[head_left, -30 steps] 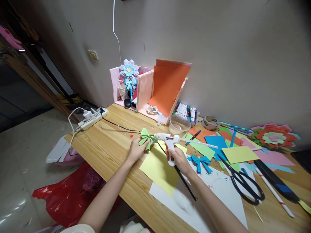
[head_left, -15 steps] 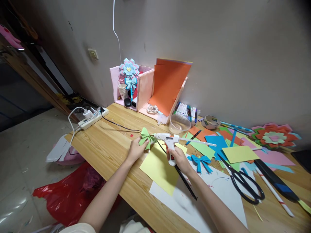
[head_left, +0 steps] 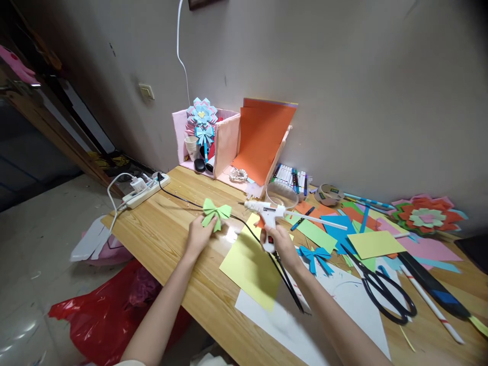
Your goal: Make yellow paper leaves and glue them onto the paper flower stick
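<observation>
My left hand (head_left: 200, 235) pinches a light green paper bow (head_left: 216, 213) above the wooden table. My right hand (head_left: 281, 243) is wrapped around the handle of a white hot glue gun (head_left: 269, 215), with a long clear glue stick poking out of its back. The gun's nozzle points left toward the bow, with a gap between them. Under the gun lies a yellow paper sheet (head_left: 246, 264), partly over a white sheet (head_left: 290, 333). A blue paper bow (head_left: 315, 259) rests just right of my right hand.
Black scissors (head_left: 381, 290), a black cutter (head_left: 434, 284) and coloured paper scraps spread over the right side. A clear bowl (head_left: 282, 195), tape roll (head_left: 329, 194) and pink box (head_left: 227, 145) stand along the wall. The gun's black cord crosses to a power strip (head_left: 147, 192) at left.
The green bow has moved left, away from the glue gun's nozzle, and turned its front toward me. The gun stays in my right hand, nearly in place.
</observation>
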Action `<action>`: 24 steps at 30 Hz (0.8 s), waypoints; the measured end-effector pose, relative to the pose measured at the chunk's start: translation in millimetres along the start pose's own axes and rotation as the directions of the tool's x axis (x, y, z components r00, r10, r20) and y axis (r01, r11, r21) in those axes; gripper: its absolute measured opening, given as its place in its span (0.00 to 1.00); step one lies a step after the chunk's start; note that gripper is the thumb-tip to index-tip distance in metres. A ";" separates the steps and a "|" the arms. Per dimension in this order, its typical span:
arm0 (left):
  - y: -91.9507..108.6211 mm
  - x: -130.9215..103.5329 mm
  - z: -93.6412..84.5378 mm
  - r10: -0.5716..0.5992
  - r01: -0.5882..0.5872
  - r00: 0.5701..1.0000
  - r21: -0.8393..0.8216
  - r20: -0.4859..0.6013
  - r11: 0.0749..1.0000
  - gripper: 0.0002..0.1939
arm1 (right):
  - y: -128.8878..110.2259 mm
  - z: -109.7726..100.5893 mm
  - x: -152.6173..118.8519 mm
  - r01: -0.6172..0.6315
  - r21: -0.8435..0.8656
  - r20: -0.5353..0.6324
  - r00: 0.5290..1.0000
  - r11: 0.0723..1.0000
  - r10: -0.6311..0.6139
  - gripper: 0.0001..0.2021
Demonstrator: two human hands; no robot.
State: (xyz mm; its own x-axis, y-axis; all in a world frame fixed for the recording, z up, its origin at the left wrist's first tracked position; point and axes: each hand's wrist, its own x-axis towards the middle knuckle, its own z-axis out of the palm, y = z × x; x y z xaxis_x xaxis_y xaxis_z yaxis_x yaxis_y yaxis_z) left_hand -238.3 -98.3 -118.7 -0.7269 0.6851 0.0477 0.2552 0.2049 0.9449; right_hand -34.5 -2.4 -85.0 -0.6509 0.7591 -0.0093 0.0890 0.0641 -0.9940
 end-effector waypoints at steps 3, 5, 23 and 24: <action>-1.0 6.1 -37.0 -0.057 0.057 0.991 -0.004 -0.125 0.998 0.19 | -27.7 21.7 33.4 0.086 0.173 -0.033 0.996 0.981 -0.081 0.21; -1.3 5.5 -62.0 -0.090 0.086 0.979 -0.029 -0.183 0.996 0.20 | -46.1 43.9 65.2 0.126 0.217 -0.030 0.992 0.968 -0.123 0.21; -5.0 -49.1 -96.7 -0.300 0.255 0.946 -0.290 -0.123 0.922 0.22 | 8.1 173.5 131.0 -0.085 -0.478 -0.080 0.995 0.874 0.053 0.23; -5.9 -49.1 -89.9 -0.306 0.269 0.948 -0.302 -0.083 0.915 0.22 | 8.5 165.6 129.2 -0.064 -0.496 -0.054 0.998 0.866 0.043 0.22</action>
State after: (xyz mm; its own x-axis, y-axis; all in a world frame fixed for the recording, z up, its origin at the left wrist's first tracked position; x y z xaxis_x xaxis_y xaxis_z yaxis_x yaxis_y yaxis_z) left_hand -261.5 -196.0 -97.5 -0.8205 0.5288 -0.2172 -0.1546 0.1605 0.9748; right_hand -242.7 -11.1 -112.8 -0.6049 0.7949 -0.0465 0.4929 0.3279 -0.8060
